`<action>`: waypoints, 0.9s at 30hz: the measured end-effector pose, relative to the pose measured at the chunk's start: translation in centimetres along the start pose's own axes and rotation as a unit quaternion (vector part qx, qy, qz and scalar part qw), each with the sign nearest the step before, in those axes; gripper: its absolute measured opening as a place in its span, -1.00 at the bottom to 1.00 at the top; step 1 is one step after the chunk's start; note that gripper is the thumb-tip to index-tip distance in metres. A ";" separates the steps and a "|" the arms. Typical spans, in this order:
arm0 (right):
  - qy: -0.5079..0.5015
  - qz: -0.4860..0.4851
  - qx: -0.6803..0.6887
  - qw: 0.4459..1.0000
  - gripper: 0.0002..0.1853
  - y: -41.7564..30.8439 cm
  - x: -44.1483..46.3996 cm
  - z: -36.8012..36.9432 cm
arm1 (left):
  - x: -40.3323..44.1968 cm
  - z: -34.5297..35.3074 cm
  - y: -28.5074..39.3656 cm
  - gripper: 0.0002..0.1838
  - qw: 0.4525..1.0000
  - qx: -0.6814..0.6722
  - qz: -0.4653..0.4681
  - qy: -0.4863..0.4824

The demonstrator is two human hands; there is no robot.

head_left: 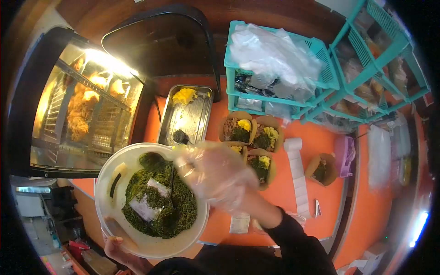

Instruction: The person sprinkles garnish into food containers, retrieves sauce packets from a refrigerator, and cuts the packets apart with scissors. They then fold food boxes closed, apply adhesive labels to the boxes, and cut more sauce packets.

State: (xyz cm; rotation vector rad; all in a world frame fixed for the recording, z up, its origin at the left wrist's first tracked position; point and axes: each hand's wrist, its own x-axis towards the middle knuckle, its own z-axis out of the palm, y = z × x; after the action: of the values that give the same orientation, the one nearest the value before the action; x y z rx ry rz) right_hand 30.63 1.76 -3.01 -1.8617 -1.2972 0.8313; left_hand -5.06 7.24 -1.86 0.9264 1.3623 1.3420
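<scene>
Head view: a white bowl of chopped greens is being gripped by the left hand, fingers closed on its near-left edge. The gloved right hand is being held over the bowl's right rim, its finger state blurred and impossible to tell; food boxes are being noted to the bowl's right.

No text, brand or number can be read. On the white packet in the bowl — partly covered by green bits — any print is too blurred to make out, as on the white paper strip lying on the tabletop.
</scene>
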 end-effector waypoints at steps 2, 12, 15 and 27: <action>0.057 0.033 -0.010 0.998 -0.77 -0.7 -1.1 -3.7 | 0.4 -0.8 -0.8 -0.59 0.999 -0.041 0.022 -0.018; 0.268 0.052 -0.292 0.917 -0.77 12.8 -0.8 -4.1 | -2.0 3.7 0.7 -0.67 0.980 -0.116 0.012 -0.161; 0.303 0.073 -0.308 0.899 -0.76 13.5 -0.2 -2.8 | -2.4 5.8 1.4 -0.33 0.994 -0.100 0.008 -0.039; -0.065 -0.248 -0.193 0.947 -0.82 -10.5 -0.9 2.3 | -4.7 5.5 1.2 -0.55 0.972 -0.154 0.006 -0.176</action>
State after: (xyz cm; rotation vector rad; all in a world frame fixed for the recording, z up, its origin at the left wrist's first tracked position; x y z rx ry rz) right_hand 23.29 3.89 4.59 -1.6530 -2.0187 0.4559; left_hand 1.28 4.19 0.35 0.9072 0.8522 1.2814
